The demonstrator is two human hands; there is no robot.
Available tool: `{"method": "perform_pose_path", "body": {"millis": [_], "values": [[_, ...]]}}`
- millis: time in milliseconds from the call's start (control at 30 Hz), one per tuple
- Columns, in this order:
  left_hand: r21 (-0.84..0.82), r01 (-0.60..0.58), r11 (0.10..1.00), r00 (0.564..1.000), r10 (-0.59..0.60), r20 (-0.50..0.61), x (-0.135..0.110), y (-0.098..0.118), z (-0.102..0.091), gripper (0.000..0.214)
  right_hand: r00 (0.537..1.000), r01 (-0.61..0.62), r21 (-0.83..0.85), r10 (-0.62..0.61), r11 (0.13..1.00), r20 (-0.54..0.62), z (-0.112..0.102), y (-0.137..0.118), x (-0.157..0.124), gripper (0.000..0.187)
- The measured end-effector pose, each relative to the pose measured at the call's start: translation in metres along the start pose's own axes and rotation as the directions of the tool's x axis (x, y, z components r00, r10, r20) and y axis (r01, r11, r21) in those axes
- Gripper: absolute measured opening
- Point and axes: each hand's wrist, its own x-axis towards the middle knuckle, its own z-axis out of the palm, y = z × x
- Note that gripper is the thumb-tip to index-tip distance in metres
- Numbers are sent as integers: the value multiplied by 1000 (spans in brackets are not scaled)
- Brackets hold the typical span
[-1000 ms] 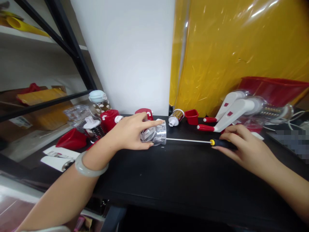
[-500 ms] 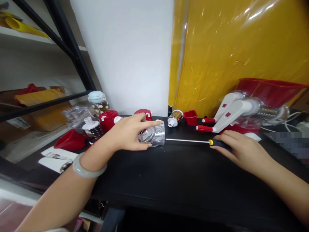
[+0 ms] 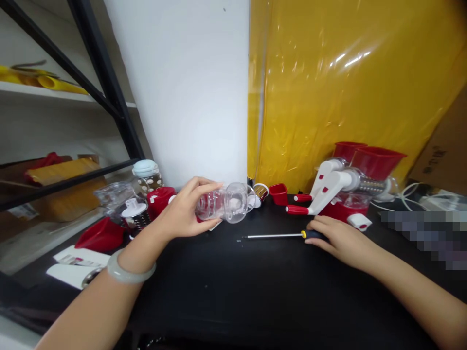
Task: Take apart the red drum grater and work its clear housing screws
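My left hand [image 3: 184, 210] is closed round a clear plastic housing [image 3: 226, 202] and holds it on its side, a little above the black table [image 3: 255, 287]. A pale bangle sits on that wrist. A screwdriver [image 3: 277, 236] with a long steel shaft and a black and yellow handle lies flat on the table. My right hand [image 3: 337, 239] rests over its handle with the fingers curled on it. The shaft points left, toward the spot under the clear housing.
Two white-and-red crank graters [image 3: 343, 187] stand at the back right before yellow plastic sheeting. A small red cup [image 3: 279, 193], a metal drum [image 3: 260, 192], red and clear parts [image 3: 138, 209] and leaflets [image 3: 73, 267] lie at left. A black shelf frame [image 3: 105, 82] rises left. Cables [image 3: 416, 197] lie right.
My left hand has lifted the clear housing off the table. The screwdriver tip has come out of it and now lies on the table. The camera tilted up.
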Motion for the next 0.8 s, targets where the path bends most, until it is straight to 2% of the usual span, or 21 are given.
{"method": "perform_pose_path", "body": {"millis": [100, 267, 400, 467, 633, 733, 800], "values": [[42, -60, 997, 997, 62, -52, -3, -3, 11, 63, 998, -2, 29, 0, 1000, 62, 4, -1, 2, 36], [149, -119, 982, 992, 125, -30, -7, -7, 24, 57, 996, -3, 42, -1, 999, 93, 6, 1, 4, 35], [368, -287, 884, 954, 299, 24, -9, -11, 25, 57, 994, -2, 71, -5, 997, 107, 7, 2, 3, 33], [443, -314, 839, 941, 338, 27, -10, -12, 24, 58, 994, -7, 85, -3, 996, 113, 7, 2, 3, 33], [479, -328, 814, 932, 360, 26, -10, -19, 22, 54, 992, -7, 133, -10, 991, 126, 7, 2, 3, 29], [503, -338, 795, 903, 424, -64, -11, -25, 23, 51, 992, -9, 168, -13, 986, 129, 8, 4, 4, 28], [510, -377, 773, 883, 467, -55, -12, -27, 25, 53, 991, -9, 187, -16, 982, 131, 9, 5, 4, 28]]}}
